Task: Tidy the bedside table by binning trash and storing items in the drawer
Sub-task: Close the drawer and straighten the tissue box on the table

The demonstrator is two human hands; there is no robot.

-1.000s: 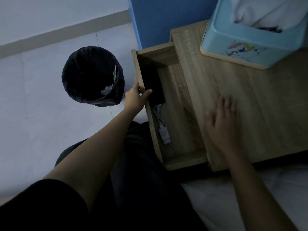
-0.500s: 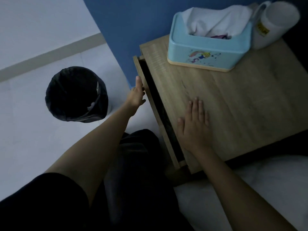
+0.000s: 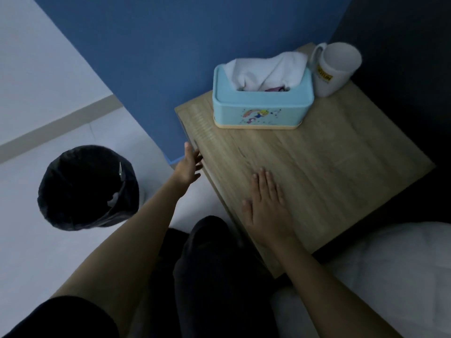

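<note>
The left hand (image 3: pixel 189 164) is open. Its straight fingers push flat on the front of the drawer (image 3: pixel 187 135), and it holds nothing. The right hand (image 3: pixel 267 206) lies flat and open on top of the bedside table (image 3: pixel 336 167), holding nothing too. The drawer is shut now. A second ago it stood wide open with a charger inside. The black bin (image 3: pixel 87 189) stands on the floor, left of the table. A blue tissue box (image 3: pixel 262 113) and a white mug (image 3: pixel 334 69) sit at the back.
</note>
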